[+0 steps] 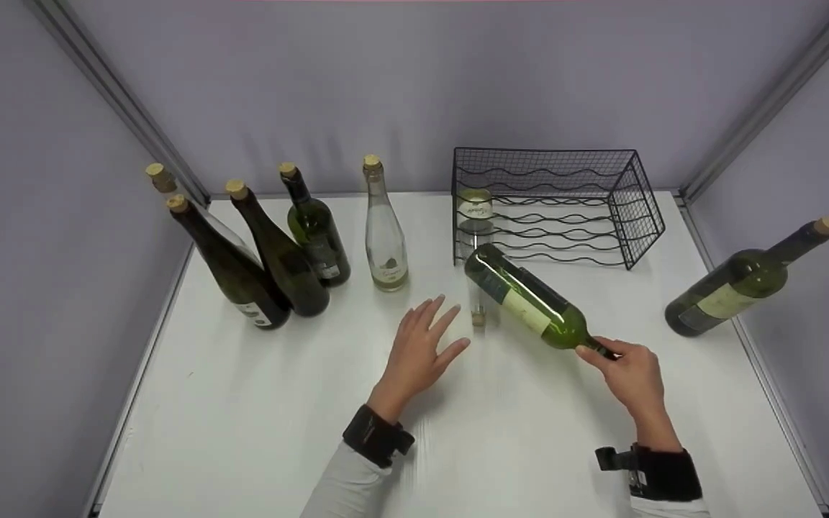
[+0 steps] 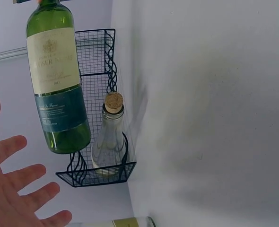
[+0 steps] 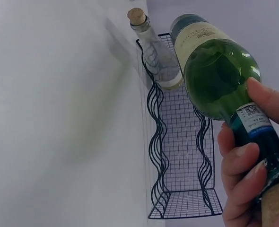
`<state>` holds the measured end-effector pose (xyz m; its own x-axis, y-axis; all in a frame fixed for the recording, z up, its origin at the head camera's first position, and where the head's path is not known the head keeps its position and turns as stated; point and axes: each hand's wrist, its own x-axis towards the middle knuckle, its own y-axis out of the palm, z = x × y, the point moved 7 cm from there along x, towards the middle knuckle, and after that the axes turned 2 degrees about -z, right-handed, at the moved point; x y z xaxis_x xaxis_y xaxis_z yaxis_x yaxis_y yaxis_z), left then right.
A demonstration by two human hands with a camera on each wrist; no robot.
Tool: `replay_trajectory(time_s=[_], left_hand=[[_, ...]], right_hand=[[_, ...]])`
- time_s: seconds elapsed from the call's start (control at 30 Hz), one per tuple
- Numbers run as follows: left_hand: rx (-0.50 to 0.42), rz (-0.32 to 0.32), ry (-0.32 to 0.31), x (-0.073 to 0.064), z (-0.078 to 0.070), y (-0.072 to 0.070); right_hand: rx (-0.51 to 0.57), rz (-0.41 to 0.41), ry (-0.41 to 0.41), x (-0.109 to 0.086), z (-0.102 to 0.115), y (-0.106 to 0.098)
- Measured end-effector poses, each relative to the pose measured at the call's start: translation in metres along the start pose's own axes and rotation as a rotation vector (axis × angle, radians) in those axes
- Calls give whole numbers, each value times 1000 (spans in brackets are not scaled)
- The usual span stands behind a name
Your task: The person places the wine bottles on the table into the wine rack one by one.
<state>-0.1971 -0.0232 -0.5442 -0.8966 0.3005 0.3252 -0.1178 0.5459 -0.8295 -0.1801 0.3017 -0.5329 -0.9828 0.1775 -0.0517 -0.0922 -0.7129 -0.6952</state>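
My right hand [image 1: 629,374] grips a green wine bottle [image 1: 529,298] by its neck, holding it tilted with the base toward the rack. In the right wrist view the fingers and thumb wrap the dark neck near the cork [image 3: 275,203]. My left hand [image 1: 420,352] is spread with nothing in it, left of the green bottle's base. A black wire wine rack [image 1: 637,208] stands at the back. In its left end lies a clear corked bottle [image 2: 108,142], its neck toward me; the held bottle overlaps the rack's front in the head view.
Several corked bottles stand at the back left, among them a dark bottle [image 1: 231,270] and a smaller green bottle [image 1: 317,241]. Another clear bottle [image 1: 386,241] stands left of the rack. A green bottle [image 1: 735,284] stands at the right edge. Walls enclose the white table [image 1: 242,432].
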Motion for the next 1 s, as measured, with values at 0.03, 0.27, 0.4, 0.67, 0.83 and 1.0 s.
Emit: replay_trajectory(time_s=[0.03, 0.27, 0.4, 0.67, 0.83, 1.0], left_hand=[[-6, 6, -5, 0, 0, 1], [-29, 53, -20, 4, -1, 8], [-31, 66, -10, 9, -4, 13], [-28, 110, -9, 14, -8, 24], [-26, 138, -19, 16, -10, 29], [-30, 149, -24, 18, -12, 33]], right_hand=[[-6, -3, 9, 0, -2, -2], [-27, -9, 93, 0, -15, -9], [-23, -16, 132, 2, -21, -9], [17, -38, 198, 7, -35, -3], [163, -19, 284, 11, -48, 4], [282, -33, 323, 14, -56, 10]])
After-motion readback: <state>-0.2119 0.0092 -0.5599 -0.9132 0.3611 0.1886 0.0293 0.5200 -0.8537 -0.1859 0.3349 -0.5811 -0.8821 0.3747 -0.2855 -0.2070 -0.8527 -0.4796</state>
